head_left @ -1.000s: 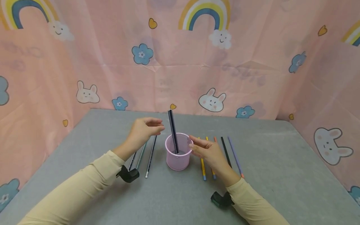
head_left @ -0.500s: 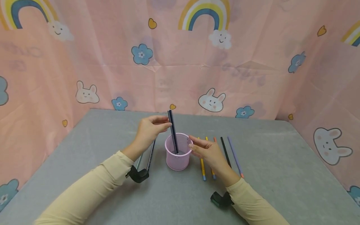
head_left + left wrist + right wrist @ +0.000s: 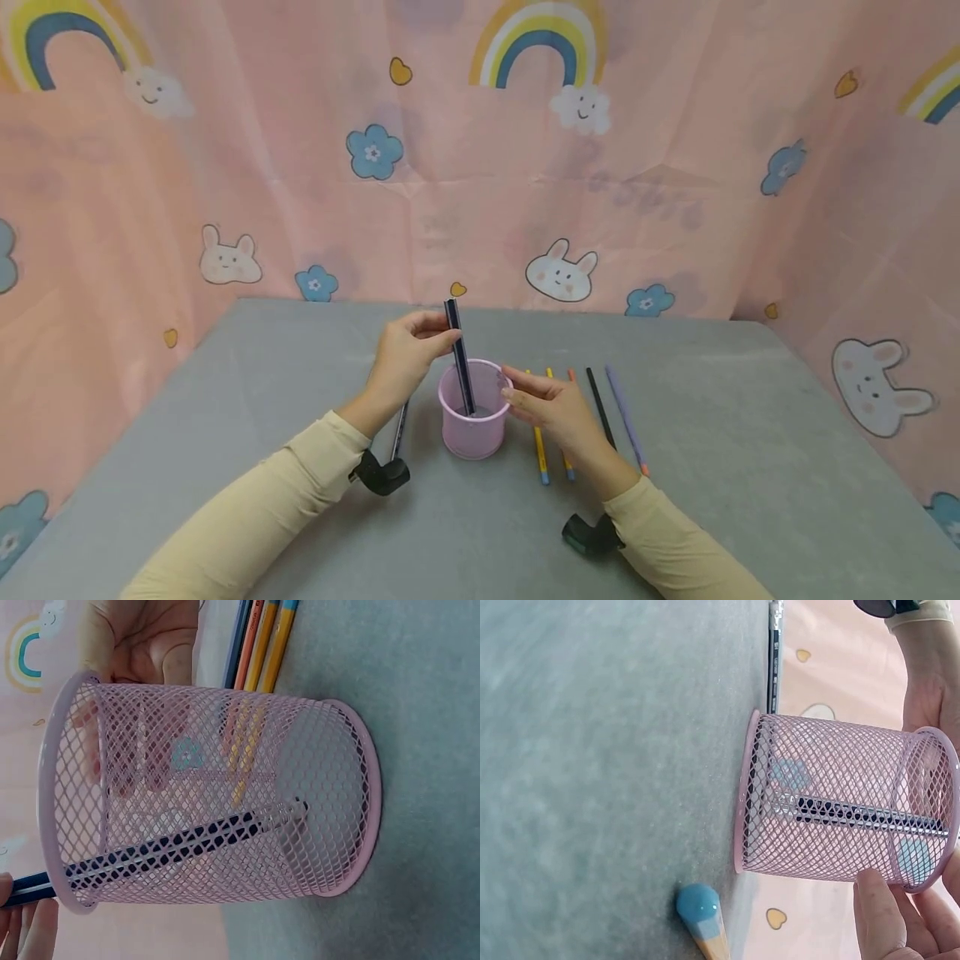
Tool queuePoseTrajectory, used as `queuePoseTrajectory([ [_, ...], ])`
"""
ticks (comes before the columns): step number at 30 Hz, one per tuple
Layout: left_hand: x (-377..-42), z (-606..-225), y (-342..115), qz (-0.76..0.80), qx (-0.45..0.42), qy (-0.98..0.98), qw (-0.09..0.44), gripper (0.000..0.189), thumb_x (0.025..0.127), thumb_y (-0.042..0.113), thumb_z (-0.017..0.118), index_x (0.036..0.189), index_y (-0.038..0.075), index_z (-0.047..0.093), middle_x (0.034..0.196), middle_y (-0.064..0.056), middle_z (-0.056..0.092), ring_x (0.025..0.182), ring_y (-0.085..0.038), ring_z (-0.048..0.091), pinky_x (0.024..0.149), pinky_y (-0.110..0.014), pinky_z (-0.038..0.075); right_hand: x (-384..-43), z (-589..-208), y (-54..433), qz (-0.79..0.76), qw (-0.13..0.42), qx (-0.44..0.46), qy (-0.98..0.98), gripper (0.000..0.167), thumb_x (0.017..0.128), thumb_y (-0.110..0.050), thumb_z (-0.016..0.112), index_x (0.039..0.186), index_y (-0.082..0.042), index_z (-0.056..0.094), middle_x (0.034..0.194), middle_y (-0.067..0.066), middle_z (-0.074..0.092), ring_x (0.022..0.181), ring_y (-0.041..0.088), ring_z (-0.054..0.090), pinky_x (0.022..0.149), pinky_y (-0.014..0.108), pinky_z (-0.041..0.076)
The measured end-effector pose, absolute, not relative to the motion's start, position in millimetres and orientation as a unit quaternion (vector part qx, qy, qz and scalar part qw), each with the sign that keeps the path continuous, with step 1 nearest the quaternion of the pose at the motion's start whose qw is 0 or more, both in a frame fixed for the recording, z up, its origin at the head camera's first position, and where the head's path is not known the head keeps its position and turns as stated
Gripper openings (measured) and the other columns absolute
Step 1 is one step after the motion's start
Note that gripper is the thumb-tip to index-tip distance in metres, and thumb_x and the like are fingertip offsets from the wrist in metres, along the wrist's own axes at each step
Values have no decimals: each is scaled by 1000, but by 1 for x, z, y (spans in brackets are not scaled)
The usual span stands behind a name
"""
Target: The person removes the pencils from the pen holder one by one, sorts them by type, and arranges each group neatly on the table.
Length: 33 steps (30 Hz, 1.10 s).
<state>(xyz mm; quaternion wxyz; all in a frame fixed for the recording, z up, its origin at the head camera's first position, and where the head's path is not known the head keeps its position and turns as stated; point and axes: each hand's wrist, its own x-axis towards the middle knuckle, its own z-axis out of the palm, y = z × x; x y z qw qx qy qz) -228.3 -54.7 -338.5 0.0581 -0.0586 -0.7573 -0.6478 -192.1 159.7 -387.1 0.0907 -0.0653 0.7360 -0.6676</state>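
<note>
My left hand (image 3: 408,354) pinches the dark pencil (image 3: 459,354) near its top end, fingers curled on it, so it stands leaning inside the pink mesh cup (image 3: 472,412) with its tip on the cup's floor. My right hand (image 3: 551,404) rests against the cup's right rim, fingers nearly straight and touching the mesh, likely to keep the light cup from tipping. Right of the cup lie the coloured pencils (image 3: 570,417) in a row on the grey table (image 3: 750,467); left of the cup another dark pencil (image 3: 400,421) lies flat.
</note>
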Motion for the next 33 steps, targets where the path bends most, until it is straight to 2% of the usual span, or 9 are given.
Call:
queuePoseTrajectory([
  [11,-223,-334,-53,-621,-89,-773,91,27,90,14,74,112,0,71,109,-18,73,93,-19,73,84,-27,61,-191,-388,161,-670,88,-50,736,46,96,-19,68,139,-7,57,144,13,56,129,25,58,95,29,55],
  [20,-224,-313,-64,-639,-84,-754,124,25,90,12,73,109,-3,71,105,-20,74,79,-6,71,79,-22,61,-190,-387,161,-670,94,-66,733,48,96,-18,66,141,-4,54,147,15,53,132,26,55,96,28,54],
  [28,-220,-297,-74,-660,-94,-729,155,24,89,10,75,109,-3,72,107,-20,73,82,-6,72,81,-24,61,-191,-386,162,-668,96,-71,735,50,96,-19,67,142,-4,53,147,15,52,131,24,56,96,26,55],
  [33,-216,-288,-81,-660,-99,-724,174,26,88,11,75,110,-3,72,103,-14,74,83,-4,72,80,-25,61,-192,-386,162,-668,98,-73,734,50,96,-19,67,141,-4,54,147,15,52,132,23,55,95,26,55],
])
